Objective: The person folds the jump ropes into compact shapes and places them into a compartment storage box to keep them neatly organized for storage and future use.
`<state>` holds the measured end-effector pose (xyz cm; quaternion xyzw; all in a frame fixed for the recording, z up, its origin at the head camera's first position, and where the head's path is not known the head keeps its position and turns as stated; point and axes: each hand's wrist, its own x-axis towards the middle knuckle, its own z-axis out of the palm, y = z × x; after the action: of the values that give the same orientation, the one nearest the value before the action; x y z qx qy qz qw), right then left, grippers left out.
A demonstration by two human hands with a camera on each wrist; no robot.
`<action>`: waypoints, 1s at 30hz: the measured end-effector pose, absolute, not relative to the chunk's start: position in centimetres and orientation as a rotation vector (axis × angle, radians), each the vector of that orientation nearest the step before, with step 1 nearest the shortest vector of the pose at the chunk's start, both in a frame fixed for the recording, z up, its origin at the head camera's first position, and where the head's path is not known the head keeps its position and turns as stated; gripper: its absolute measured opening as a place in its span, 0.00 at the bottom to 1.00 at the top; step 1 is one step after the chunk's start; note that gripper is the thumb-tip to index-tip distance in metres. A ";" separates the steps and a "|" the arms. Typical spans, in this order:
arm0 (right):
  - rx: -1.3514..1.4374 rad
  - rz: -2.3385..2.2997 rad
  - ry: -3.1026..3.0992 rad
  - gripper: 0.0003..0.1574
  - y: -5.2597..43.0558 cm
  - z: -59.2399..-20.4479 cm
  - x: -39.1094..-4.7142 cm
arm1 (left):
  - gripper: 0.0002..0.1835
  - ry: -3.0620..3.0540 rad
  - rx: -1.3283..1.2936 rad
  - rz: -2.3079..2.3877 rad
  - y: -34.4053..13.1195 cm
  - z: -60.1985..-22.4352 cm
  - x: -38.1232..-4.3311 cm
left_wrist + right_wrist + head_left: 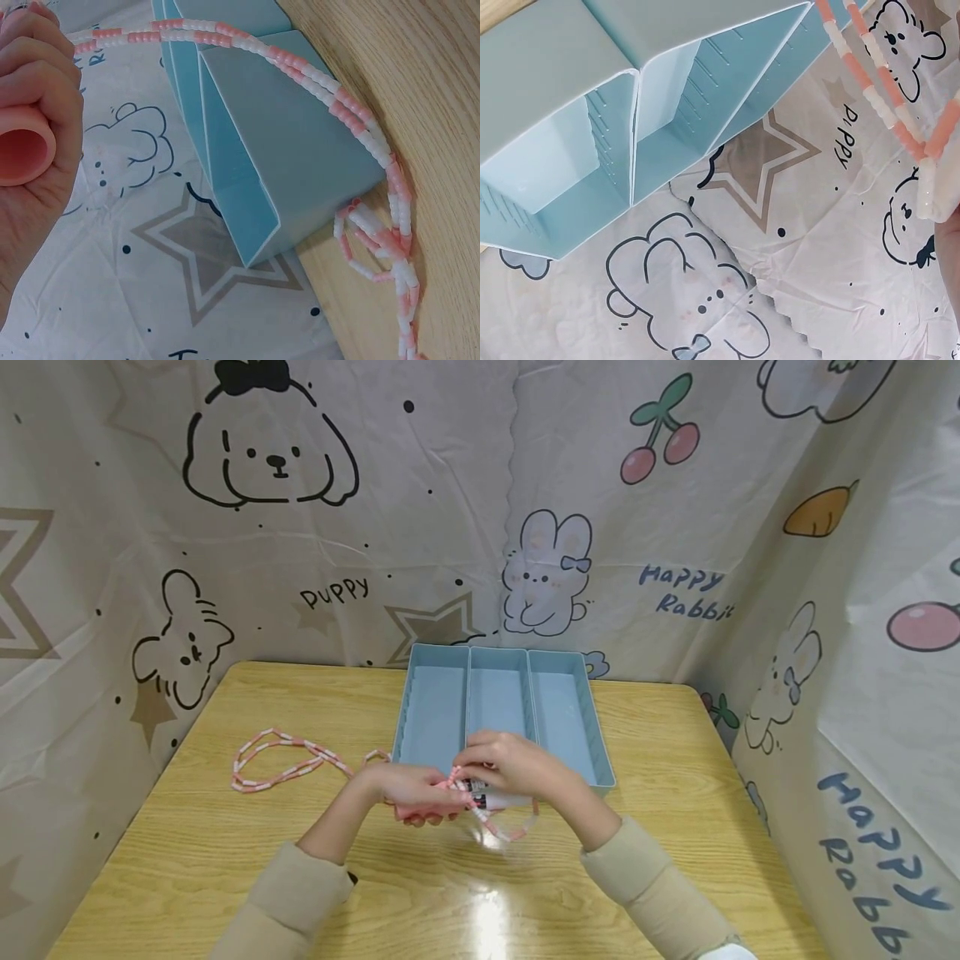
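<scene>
I'm right up at a wood-grain table (187, 835), inside a curtained-off nook, with pale cloth (450, 527) hanging ahead of me and round on both sides! And what a print: a puppy (275, 464) in a bow, a rabbit (547, 581), cherries (660, 439), cheery "Happy Rabbit" lettering (686, 593). Nursery-like, yes, but home or studio? I can't tell; cloth fills everything beyond the tabletop.

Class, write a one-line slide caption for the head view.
Left hand grips a pink handle, right hand pinches a pink-and-white beaded rope, near a blue three-compartment tray.
</scene>
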<state>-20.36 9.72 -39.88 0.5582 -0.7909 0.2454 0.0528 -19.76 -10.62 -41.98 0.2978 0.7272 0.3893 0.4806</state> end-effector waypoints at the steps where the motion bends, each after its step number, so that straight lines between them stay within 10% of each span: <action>1: 1.699 0.760 -2.406 0.06 9.7 -39.9 -20.4 | 0.21 1.780 0.733 0.955 -10.6 -42.0 -19.7; 30: 1.764 1.526 -2.760 0.07 10.8 -42.3 -22.1 | 0.19 1.581 0.798 0.925 -10.3 -42.4 -19.2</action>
<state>-22.10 10.79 -42.31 0.4746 -0.7426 0.4107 -0.2339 -19.17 -10.27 -42.39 0.3357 0.6654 0.3895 0.5412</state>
